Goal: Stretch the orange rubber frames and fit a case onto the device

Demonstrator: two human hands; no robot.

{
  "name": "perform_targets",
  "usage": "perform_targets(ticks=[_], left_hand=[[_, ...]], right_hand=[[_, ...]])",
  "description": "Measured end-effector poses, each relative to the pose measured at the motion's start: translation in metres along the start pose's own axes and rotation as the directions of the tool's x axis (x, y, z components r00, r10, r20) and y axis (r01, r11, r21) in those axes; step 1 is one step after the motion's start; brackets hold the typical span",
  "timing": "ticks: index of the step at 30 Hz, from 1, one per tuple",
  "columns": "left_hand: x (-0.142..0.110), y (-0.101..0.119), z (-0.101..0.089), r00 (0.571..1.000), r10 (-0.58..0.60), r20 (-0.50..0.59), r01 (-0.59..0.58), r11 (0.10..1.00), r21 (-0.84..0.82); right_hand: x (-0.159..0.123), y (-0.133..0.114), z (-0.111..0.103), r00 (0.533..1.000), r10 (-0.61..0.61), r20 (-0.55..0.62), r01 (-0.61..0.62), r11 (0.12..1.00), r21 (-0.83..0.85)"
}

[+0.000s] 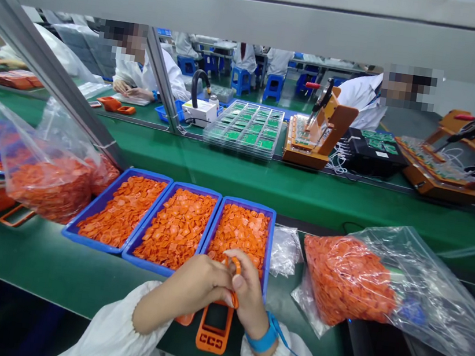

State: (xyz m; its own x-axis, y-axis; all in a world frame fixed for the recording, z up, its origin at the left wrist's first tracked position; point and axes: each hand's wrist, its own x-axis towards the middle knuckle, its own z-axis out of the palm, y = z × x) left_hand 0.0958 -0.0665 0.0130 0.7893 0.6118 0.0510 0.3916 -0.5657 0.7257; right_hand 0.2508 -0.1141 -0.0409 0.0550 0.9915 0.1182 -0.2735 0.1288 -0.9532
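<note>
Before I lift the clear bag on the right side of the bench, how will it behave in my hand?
The clear bag will probably be floppy, because its thin plastic is creased and spread out. The many small orange pieces inside will likely shift and make it sag. It may feel heavy at that bulging end, and light at the flat end.

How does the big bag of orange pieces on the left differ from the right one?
The left bag sits upright, its loose top rising; the right bag lies over, its slack end trailing right. The left bag is close to the blue trays; the right bag is farther off, with crumpled plastic between. Both are clear and hold orange pieces.
</note>
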Motion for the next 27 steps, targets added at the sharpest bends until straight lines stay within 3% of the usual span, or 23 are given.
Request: perform_targets(ticks=[4, 8, 12, 16, 19, 22, 24, 27], left_hand=[[0.002, -0.002, -0.005, 0.998, -0.043, 0.050, 0.043, 0.999, -0.006], [-0.001, -0.002, -0.006, 0.998, 0.007, 0.067, -0.007, 1.000, 0.004], [-0.017, -0.004, 0.002, 0.982, 0.144, -0.118, -0.132, 0.986, 0.102], [-0.056, -0.009, -0.001, 0.926, 0.231, -0.300, -0.167, 0.960, 0.223], [-0.095, -0.015, -0.010, 0.954, 0.138, -0.267, -0.089, 0.978, 0.187], [-0.126, -0.020, -0.008, 0.990, -0.067, -0.125, 0.082, 0.990, 0.118], [-0.136, -0.024, 0.000, 0.980, -0.195, -0.049, 0.199, 0.974, 0.105], [-0.136, -0.028, 0.014, 0.968, -0.251, -0.023, 0.251, 0.956, 0.149]], right_hand=[[0.003, 0.001, 0.001, 0.998, 0.010, 0.062, -0.011, 1.000, 0.016], [0.002, 0.003, 0.000, 0.996, 0.025, 0.088, -0.027, 0.999, 0.021], [-0.003, 0.004, -0.001, 0.996, 0.068, 0.059, -0.077, 0.982, 0.175], [-0.005, 0.005, -0.001, 0.976, 0.119, 0.183, -0.156, 0.966, 0.204], [-0.004, 0.006, 0.000, 0.984, 0.113, 0.137, -0.136, 0.975, 0.175], [-0.002, 0.009, 0.002, 0.995, 0.095, 0.012, -0.095, 0.967, 0.238], [-0.001, 0.011, 0.003, 0.995, 0.094, -0.023, -0.085, 0.962, 0.260], [-0.001, 0.013, 0.003, 0.996, 0.087, -0.014, -0.082, 0.969, 0.232]])
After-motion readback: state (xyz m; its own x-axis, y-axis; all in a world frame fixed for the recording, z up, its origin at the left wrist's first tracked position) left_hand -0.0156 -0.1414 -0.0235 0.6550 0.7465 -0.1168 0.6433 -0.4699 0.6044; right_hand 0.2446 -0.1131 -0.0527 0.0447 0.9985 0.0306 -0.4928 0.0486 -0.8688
